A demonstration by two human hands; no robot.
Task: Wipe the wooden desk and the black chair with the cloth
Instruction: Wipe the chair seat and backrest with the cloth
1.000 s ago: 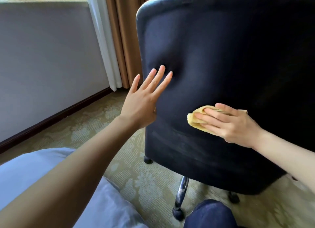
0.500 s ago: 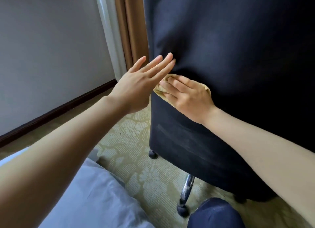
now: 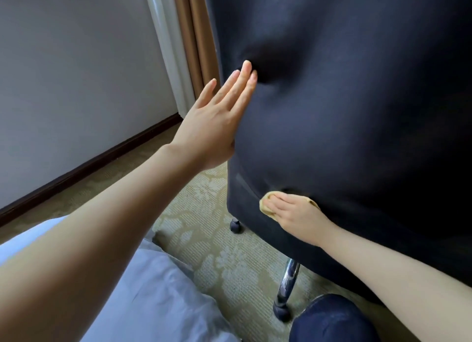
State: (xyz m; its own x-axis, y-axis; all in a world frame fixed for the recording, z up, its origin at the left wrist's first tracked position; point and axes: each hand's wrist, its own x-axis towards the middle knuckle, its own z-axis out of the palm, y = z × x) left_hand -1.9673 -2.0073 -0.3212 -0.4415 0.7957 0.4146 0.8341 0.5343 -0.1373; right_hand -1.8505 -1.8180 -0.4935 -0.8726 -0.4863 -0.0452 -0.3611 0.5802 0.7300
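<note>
— Black chair [image 3: 357, 111] on casters [image 3: 235, 225]: that is my worry. The left hand [image 3: 217, 121] is flat against its back, fingers straight, dimpling the padding, and I judge it is there as a brace. If the push goes off-centre, the chair could roll or swivel away over the carpet [image 3: 204, 226].
— And the cloth [image 3: 267, 206]?
— Low on the chair back, near its bottom left edge, under the right hand [image 3: 296, 214]. That hand lies open on it with fingers extended, pressing rather than clutching. Only that pressure pins it, so a stroke past the edge might let it slip out and drop to the carpet.
— Anything else?
— One of the casters sits just below. A trailing corner could catch there or pick up dirt.
— What can't you make out?
— Plenty. The top and right side of the chair run out of frame, the seat is behind the back, and most of the cloth is covered by the right hand. The dark fabric hides which parts are wiped. The counter is nowhere in view, so I cannot say how it stands.
</note>
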